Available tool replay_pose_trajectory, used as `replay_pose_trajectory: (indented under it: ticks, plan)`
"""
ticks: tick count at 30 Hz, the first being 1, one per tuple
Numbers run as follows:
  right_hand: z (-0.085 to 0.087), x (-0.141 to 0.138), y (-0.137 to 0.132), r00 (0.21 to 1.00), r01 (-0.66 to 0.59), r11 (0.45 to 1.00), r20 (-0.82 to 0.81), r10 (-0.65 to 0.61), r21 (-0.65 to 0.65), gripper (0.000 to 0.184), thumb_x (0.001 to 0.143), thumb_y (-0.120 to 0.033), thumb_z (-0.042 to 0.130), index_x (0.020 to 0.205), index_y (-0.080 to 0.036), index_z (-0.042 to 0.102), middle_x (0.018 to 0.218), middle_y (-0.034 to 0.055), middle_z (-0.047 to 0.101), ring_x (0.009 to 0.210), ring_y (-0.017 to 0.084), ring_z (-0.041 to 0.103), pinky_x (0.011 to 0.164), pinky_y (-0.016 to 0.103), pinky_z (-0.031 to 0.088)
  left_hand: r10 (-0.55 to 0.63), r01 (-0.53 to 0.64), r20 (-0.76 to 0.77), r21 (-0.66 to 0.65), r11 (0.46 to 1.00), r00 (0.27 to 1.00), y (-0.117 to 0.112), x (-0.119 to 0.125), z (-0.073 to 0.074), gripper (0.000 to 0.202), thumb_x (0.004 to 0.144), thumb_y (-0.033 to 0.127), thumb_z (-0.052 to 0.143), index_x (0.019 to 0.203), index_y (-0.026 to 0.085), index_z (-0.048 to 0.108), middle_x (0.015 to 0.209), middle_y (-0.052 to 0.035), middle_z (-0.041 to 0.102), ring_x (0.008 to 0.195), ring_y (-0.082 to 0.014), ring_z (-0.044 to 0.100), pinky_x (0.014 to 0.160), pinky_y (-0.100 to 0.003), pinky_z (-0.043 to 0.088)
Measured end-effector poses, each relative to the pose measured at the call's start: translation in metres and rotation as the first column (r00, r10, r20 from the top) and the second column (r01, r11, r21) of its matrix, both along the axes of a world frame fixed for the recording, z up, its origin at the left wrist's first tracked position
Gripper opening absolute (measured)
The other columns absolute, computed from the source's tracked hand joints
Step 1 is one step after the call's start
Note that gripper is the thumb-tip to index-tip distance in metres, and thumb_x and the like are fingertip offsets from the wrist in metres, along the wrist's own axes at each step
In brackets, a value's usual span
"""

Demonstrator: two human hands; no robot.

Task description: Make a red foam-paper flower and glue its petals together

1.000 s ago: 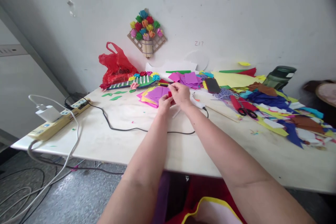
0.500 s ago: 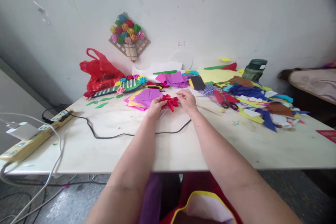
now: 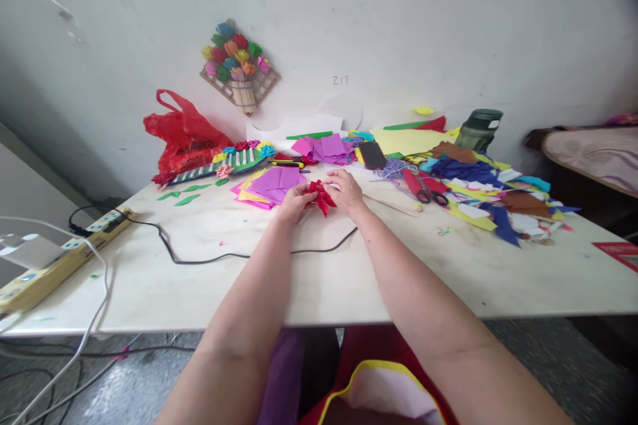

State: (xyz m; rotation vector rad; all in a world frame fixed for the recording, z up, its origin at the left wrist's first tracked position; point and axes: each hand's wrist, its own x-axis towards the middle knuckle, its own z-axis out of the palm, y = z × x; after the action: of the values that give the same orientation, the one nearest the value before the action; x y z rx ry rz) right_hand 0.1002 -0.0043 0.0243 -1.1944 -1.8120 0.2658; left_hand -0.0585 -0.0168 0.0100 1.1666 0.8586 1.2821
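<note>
Both my hands meet over the middle of the white table [image 3: 349,272], pinching a small red folded paper flower [image 3: 320,196]. My left hand [image 3: 295,202] grips its left side with closed fingers. My right hand [image 3: 345,191] holds its right side, fingers curled on the paper. Just behind the flower lies a stack of purple, pink and yellow paper squares [image 3: 272,184].
A black cable [image 3: 209,257] runs across the table to a power strip [image 3: 60,259] at the left. Red scissors [image 3: 423,189], a black phone [image 3: 371,155], a green bottle [image 3: 479,130], a red plastic bag [image 3: 184,136] and heaps of coloured scraps [image 3: 498,192] sit behind and right.
The red paper was a small bit hidden between my fingers; it has spread into a flower shape held between both hands. The camera view has shifted to the right.
</note>
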Motion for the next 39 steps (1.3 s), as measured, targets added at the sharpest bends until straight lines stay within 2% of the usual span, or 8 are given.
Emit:
replay_pose_trajectory:
  ticks: [10, 20, 30, 34, 39]
  plan:
    - [0.002, 0.001, -0.003, 0.999, 0.026, 0.998, 0.045, -0.023, -0.059, 0.014, 0.076, -0.018, 0.060, 0.075, -0.023, 0.072, 0.119, 0.0061, 0.064, 0.110, 0.026, 0.058, 0.100, 0.043, 0.046, -0.026, 0.026, 0.008, 0.002, 1.000, 1.000, -0.001, 0.001, 0.001, 0.023, 0.057, 0.017, 0.082, 0.076, 0.013, 0.068, 0.073, -0.0042, 0.070, 0.065, -0.0152, 0.065, 0.064, -0.027, 0.052]
    - [-0.007, 0.002, 0.004, 1.000, 0.004, 1.000, 0.013, -0.004, -0.024, 0.015, 0.071, -0.017, 0.060, 0.074, -0.025, 0.072, 0.116, 0.0045, 0.064, 0.108, 0.025, 0.058, 0.098, 0.045, 0.048, -0.049, 0.049, 0.033, -0.012, 0.999, 0.998, -0.003, 0.003, 0.004, 0.016, 0.060, 0.012, 0.079, 0.074, 0.013, 0.069, 0.072, -0.0058, 0.071, 0.069, -0.0183, 0.067, 0.071, -0.031, 0.055]
    - [-0.006, 0.004, 0.003, 0.998, 0.009, 1.000, 0.062, -0.009, 0.012, 0.018, 0.071, -0.016, 0.059, 0.077, -0.025, 0.073, 0.117, 0.0045, 0.065, 0.107, 0.025, 0.059, 0.098, 0.043, 0.048, -0.045, 0.049, 0.075, -0.042, 0.998, 0.996, -0.002, 0.003, 0.003, 0.012, 0.064, 0.009, 0.074, 0.075, 0.011, 0.071, 0.076, -0.0084, 0.071, 0.072, -0.0190, 0.068, 0.076, -0.034, 0.055]
    - [-0.003, 0.004, 0.000, 0.995, 0.008, 1.000, 0.095, -0.009, 0.014, 0.019, 0.072, -0.015, 0.058, 0.078, -0.025, 0.073, 0.119, 0.0051, 0.064, 0.110, 0.026, 0.059, 0.100, 0.044, 0.047, -0.047, 0.051, 0.088, -0.048, 0.997, 0.995, -0.005, 0.004, 0.005, 0.012, 0.064, 0.013, 0.077, 0.074, 0.011, 0.070, 0.075, -0.0081, 0.071, 0.072, -0.0191, 0.068, 0.074, -0.034, 0.056]
    - [0.002, 0.003, -0.006, 0.984, 0.009, 1.000, 0.176, -0.010, 0.010, 0.017, 0.073, -0.015, 0.059, 0.077, -0.025, 0.072, 0.121, 0.0046, 0.064, 0.111, 0.027, 0.058, 0.098, 0.044, 0.048, -0.024, 0.031, 0.095, -0.072, 0.997, 0.995, -0.007, 0.005, 0.006, 0.015, 0.061, 0.016, 0.082, 0.069, 0.012, 0.070, 0.071, -0.0074, 0.070, 0.064, -0.0161, 0.065, 0.066, -0.028, 0.054]
